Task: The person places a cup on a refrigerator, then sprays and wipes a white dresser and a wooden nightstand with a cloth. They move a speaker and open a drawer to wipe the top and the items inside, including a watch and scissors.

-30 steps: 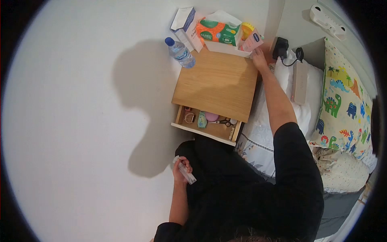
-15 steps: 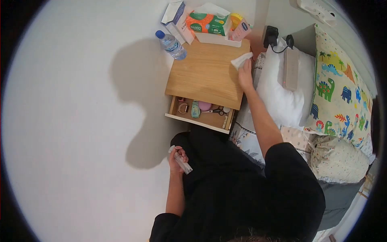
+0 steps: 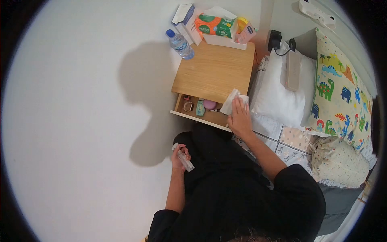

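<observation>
My left hand (image 3: 180,155) is closed round a small clear spray bottle (image 3: 187,162) near my left knee. At the front right corner of the wooden nightstand top (image 3: 217,68), my right hand (image 3: 240,115) lies on a white tissue (image 3: 230,103), its fingers stretched over it. Under the top, a drawer (image 3: 197,117) stands partly pulled out. Inside it are a watch (image 3: 188,106), a green and white packet (image 3: 200,108), a round purple item (image 3: 209,104) and scissors (image 3: 213,110), partly covered by the tissue.
A water bottle (image 3: 180,44), a white box (image 3: 186,25) and a white tray (image 3: 225,42) with a wipes pack (image 3: 215,26) stand along the nightstand's back. To the right is a bed with a white pillow (image 3: 278,92) and a dinosaur-print pillow (image 3: 338,92).
My right hand and the tissue have moved from the top's back right side toward its front right corner. The view has shifted slightly. My left hand still holds the spray bottle.
</observation>
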